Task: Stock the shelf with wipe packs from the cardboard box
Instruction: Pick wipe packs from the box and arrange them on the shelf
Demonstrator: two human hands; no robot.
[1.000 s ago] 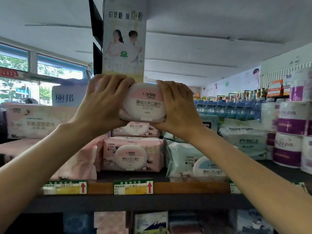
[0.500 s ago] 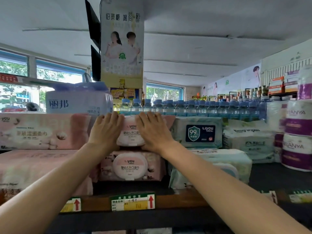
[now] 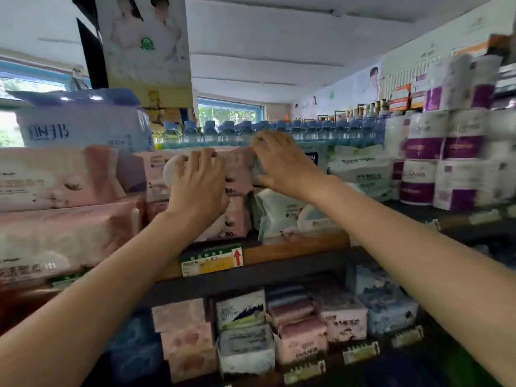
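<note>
Centrally, pink wipe pack (image 3: 237, 170) lying on top of a stack of like pink packs (image 3: 234, 216) on the upper shelf (image 3: 293, 248); round white lid facing forward, partly covered. Left hand (image 3: 199, 188) laid against the pack's front, fingers curled over its top edge and lid. Right hand (image 3: 282, 163) at the pack's right end, thumb below and fingers bent over the upper corner, gripping that end. Just right of the stack: white-and-green wipe packs (image 3: 279, 212), some leaning. Left of frame: large pink tissue bundles (image 3: 55, 177) in two tiers, pale blue bundle (image 3: 83, 121) above. Behind, centre: row of blue-capped water bottles (image 3: 307, 132). Right of frame: purple-and-white paper rolls (image 3: 446, 157) stacked. Shelf edge, centre: price tag with red arrow (image 3: 212, 261). Lower shelf, bottom centre: small boxed and wrapped tissue packs (image 3: 245, 331), pink, white and blue. Upper left: hanging poster (image 3: 145, 40) showing two people. Whole frame blurred; print on the packs not legible. Cardboard box not visible.
</note>
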